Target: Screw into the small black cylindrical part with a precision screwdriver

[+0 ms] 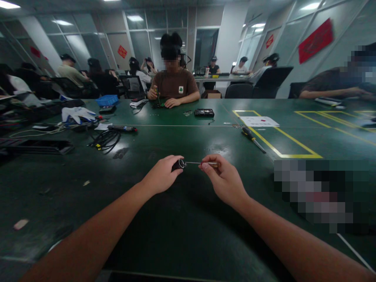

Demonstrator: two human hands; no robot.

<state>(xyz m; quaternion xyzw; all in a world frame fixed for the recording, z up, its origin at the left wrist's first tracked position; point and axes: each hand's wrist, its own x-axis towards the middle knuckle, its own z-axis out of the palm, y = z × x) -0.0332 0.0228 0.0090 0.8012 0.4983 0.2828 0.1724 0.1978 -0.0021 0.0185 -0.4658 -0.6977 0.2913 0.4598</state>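
Observation:
My left hand is closed around a small black cylindrical part with a pale ring at its end, held just above the green table. In my right hand is a thin screwdriver, gripped by its handle between thumb and fingers. Its shaft points left, and the tip meets or nearly meets the ringed end of the black part. Whether the tip sits in a screw is too small to tell. My fingers hide much of the black part and some of the screwdriver's handle.
A larger yellow-black screwdriver lies beyond my right hand, near a white sheet. Coiled black cable, white gloves and a blue basket are at the left. Across the table sits a person working on small parts.

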